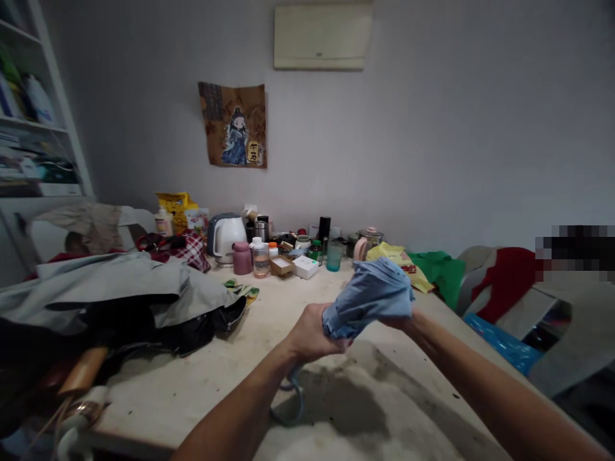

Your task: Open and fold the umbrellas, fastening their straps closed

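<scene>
A light blue folding umbrella [372,291] is held up over the table, its pleated cloth bunched together and tilted up to the right. My left hand [314,336] is closed around its lower left end. Below that hand hangs a pale blue loop of cord [300,400], close to the tabletop. At the umbrella's right side, my right hand [403,322] grips the cloth from beneath and behind; most of its fingers are hidden by the cloth.
A pale table [269,320] spreads beneath my hands. Grey and black fabric [192,288] is heaped on the left. Along the back stand a kettle [228,237], a pink jar [241,257], a teal cup [333,257] and small boxes. Yellow [413,275] and green bags [442,272] lie right.
</scene>
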### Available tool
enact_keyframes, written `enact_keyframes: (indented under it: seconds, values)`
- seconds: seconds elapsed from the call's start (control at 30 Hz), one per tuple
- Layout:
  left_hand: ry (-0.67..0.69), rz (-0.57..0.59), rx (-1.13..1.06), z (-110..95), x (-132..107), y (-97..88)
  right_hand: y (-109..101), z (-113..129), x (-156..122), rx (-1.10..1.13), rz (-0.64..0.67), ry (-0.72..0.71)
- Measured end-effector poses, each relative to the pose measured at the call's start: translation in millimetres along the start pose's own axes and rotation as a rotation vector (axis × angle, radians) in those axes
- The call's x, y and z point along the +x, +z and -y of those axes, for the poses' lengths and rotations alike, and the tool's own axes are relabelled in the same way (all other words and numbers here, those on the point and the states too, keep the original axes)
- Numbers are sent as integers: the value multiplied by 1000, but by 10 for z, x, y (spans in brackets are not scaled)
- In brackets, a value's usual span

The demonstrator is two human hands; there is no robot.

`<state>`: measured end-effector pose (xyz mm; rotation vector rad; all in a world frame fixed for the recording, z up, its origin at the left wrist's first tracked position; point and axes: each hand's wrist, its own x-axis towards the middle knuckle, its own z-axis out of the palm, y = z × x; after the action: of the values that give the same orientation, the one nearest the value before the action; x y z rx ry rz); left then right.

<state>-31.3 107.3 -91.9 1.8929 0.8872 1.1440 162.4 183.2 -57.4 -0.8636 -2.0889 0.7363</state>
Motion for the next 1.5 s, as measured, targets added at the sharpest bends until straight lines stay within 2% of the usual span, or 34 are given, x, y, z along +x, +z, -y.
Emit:
enact_keyframes:
  seconds: [0.13, 0.17, 0.23, 0.4, 0.5, 0.6, 0.7, 0.8, 0.93, 1.03, 1.13, 1.27, 1.4, 1.5]
  values:
    - [-191, -188, -364, -3, 37, 14, 122, -169, -194, 701, 93, 385]
    - [-218, -226, -431, 6, 46, 8, 118, -173, -203, 817, 111, 455]
    - [-262, -253, -498, 30, 65, -17, 97, -149, -190, 876, 125, 495]
    - [-356, -276, -600, 94, 98, -103, 115, -28, -135, 759, 101, 427]
    - [-378, -310, -636, 127, 107, -128, 158, 15, -114, 494, 94, 315]
    - [-378, -307, -648, 160, 120, -133, 168, 39, -74, 154, -13, 152]
    - [-373, -307, -674, 177, 134, -133, 151, 63, -42, -27, -108, 81]
    - [-391, -309, -684, 162, 135, -138, 146, 71, -52, -14, -142, 64]
    - [-384, -281, -677, 119, 119, -129, 178, 33, -97, 269, -114, 135]
    - [-374, -303, -645, 104, 121, -89, 216, 48, -125, 421, -71, 136]
    - [-385, -358, -547, 104, 140, -35, 253, 137, -150, 395, -18, 108]
    - [-313, -480, -398, 108, 158, 16, 288, 228, -182, 318, -4, 95]
    - [-305, -469, -374, 131, 163, 33, 333, 242, -200, 237, -24, 81]
    - [-274, -495, -279, 146, 168, 40, 372, 266, -205, 166, -34, 58]
